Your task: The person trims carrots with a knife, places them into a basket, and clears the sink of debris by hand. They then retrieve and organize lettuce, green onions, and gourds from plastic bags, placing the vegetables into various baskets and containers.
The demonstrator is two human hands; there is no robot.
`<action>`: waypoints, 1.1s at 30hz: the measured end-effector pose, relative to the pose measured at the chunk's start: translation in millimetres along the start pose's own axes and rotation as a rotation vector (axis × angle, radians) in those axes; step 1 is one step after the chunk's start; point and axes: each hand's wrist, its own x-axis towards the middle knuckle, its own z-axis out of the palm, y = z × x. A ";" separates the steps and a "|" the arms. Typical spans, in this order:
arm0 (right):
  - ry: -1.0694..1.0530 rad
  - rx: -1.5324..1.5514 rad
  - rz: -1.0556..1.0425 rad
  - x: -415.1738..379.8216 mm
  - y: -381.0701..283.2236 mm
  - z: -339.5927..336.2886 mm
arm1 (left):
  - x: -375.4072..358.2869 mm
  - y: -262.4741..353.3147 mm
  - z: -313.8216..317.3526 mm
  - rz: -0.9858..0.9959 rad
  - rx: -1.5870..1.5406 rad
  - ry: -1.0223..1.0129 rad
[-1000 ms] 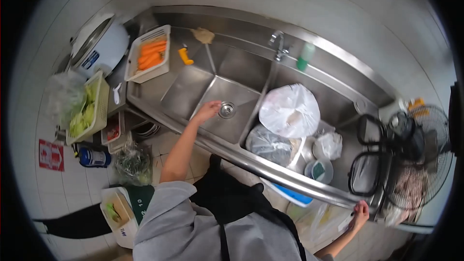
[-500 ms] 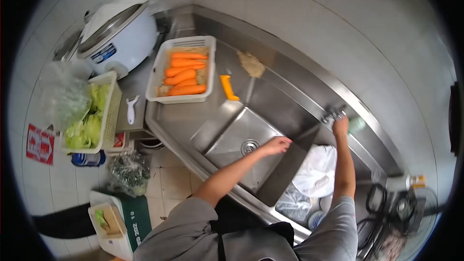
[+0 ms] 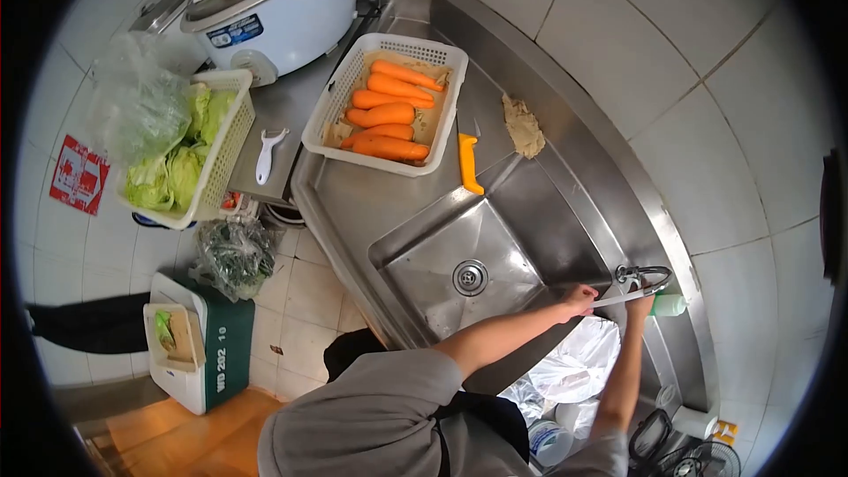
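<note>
My left hand (image 3: pixel 579 300) is over the divider of the steel sink (image 3: pixel 424 269), its fingers curled with nothing visible in them. A pale streak (image 3: pixel 609 299) that looks like running water reaches its fingertips from the tap (image 3: pixel 629 275). My right hand (image 3: pixel 637 300) is close by the tap, and the tap and streak partly hide its fingers. Beside it lies a pale green bottle (image 3: pixel 669 305). Below my forearms, a white plastic bag (image 3: pixel 579 362) and a clear-lidded round tub (image 3: pixel 549 442) fill the second basin.
A white basket (image 3: pixel 320 137) of carrots (image 3: pixel 387 115) stands on the steel counter. Near it lie a yellow-handled knife (image 3: pixel 469 163), a brown wad (image 3: pixel 524 126) and a white peeler (image 3: pixel 269 156). Lettuce (image 3: pixel 168 181) in another basket and a large rice cooker (image 3: pixel 291 22) are at the left.
My left hand has moved right, from above the basin to beside the tap. My right hand has shifted slightly from the tap handle, and the pale streak has appeared. The view has turned.
</note>
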 end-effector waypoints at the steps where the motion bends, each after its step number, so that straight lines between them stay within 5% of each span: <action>1: -0.084 0.405 0.384 -0.7 -19.0 -8.3 | 0.0 2.6 6.7 -0.008 0.050 0.065; 2: -0.179 0.804 0.775 -1.9 -45.5 -21.7 | 11.8 -4.1 9.8 -0.006 0.037 0.074; 4: -0.260 2.205 1.016 -29.4 -82.1 -15.3 | 50.1 -54.5 19.0 0.236 0.159 0.306; 5: -0.069 2.373 1.029 -51.8 -95.1 16.3 | 70.0 -79.2 18.8 0.323 0.088 0.493; 6: 0.009 2.140 1.378 -19.7 -136.5 -35.2 | 52.6 -70.3 17.3 0.197 -0.102 0.359; 7: -0.151 2.492 0.824 -56.7 -102.4 7.1 | 64.3 -93.0 6.1 0.141 -0.249 0.318; 8: -0.265 2.205 1.257 -48.8 -100.9 -8.8 | 30.9 -63.5 -3.5 0.121 -0.016 0.165; 9: -0.380 1.921 1.173 -29.5 -105.4 -46.1 | 16.8 -42.5 3.9 0.117 0.301 0.354; 10: -0.273 1.621 1.054 -21.3 -95.7 -55.2 | 11.5 -32.6 10.0 0.125 0.310 0.362; 13: 0.154 1.998 1.060 9.7 -66.5 -96.8 | 17.7 -23.2 2.6 0.201 0.702 0.147; 14: 0.135 2.173 0.871 30.1 -65.7 -111.1 | 18.8 -18.3 10.7 0.245 0.864 0.168; 15: 0.080 2.186 0.802 63.1 -100.9 -150.4 | 100.0 -81.0 -2.9 0.427 1.191 0.137; 16: -0.031 2.255 0.852 68.1 -92.0 -141.3 | 23.5 -12.9 23.0 0.148 0.841 0.217; 17: 0.043 2.127 1.125 78.7 -91.2 -124.4 | 112.3 -77.8 8.8 0.359 1.143 0.065; 18: -0.048 1.873 1.045 83.1 -79.9 -100.3 | 136.6 -88.2 9.0 0.390 1.218 0.005; 19: 0.024 1.918 1.112 92.5 -76.5 -84.3 | 84.2 -33.5 8.3 0.599 1.444 -0.041; 20: 0.123 1.942 1.187 102.1 -76.1 -66.5 | 42.2 -18.6 13.9 0.261 0.608 0.236; 24: 0.524 1.844 1.186 130.6 -141.0 -85.0 | 38.7 23.7 13.7 0.193 0.466 0.349; 26: 0.345 2.246 0.895 95.9 -121.7 -53.1 | 55.3 35.0 12.5 0.183 0.431 0.370; 27: 0.448 2.098 1.023 84.4 -162.5 -73.0 | 65.4 35.6 16.6 0.247 0.283 0.523; 30: -0.339 2.184 1.141 12.4 -68.3 107.6 | 74.6 -4.5 7.0 0.323 0.280 0.734; 32: -0.618 2.228 0.996 25.8 -85.2 33.8 | 78.4 -20.6 -12.9 0.380 0.581 0.806; 33: -0.155 1.460 1.284 35.6 -116.0 -21.2 | 72.2 -9.7 -23.3 0.382 0.583 0.827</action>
